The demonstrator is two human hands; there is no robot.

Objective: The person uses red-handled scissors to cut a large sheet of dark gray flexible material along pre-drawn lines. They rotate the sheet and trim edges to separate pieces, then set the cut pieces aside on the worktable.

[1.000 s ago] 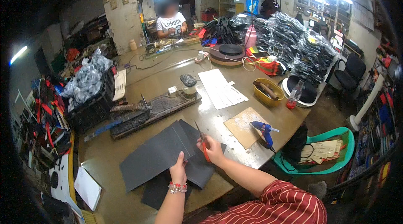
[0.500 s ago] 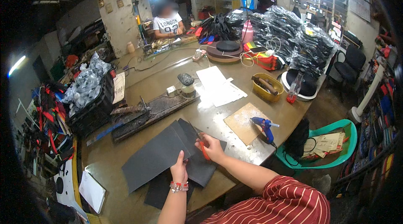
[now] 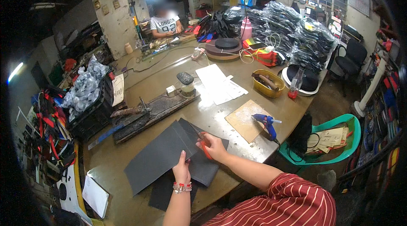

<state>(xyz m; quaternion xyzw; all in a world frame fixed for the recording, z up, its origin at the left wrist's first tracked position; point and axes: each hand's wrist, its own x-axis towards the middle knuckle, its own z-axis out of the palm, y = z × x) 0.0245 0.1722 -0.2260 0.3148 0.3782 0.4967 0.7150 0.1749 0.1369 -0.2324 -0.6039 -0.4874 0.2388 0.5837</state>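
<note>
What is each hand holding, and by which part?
The right hand holds red-orange-handled metal scissors by the handles. The left hand grips a flat, dark-grey, roughly rectangular sheet by its near edge, toward the right end.

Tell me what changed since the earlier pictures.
The red-handled metal scissors in the right hand shifted slightly left over the flat dark-grey sheets. Nothing was grasped or released. The left hand stays on the sheets; the blue plastic glue gun stays put.

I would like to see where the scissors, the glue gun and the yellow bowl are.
Scissors (image 3: 207, 152): head view, on the red handle.
Glue gun (image 3: 267, 124): head view, on the blue body.
Yellow bowl (image 3: 266, 91): head view, on the near wall.
</note>
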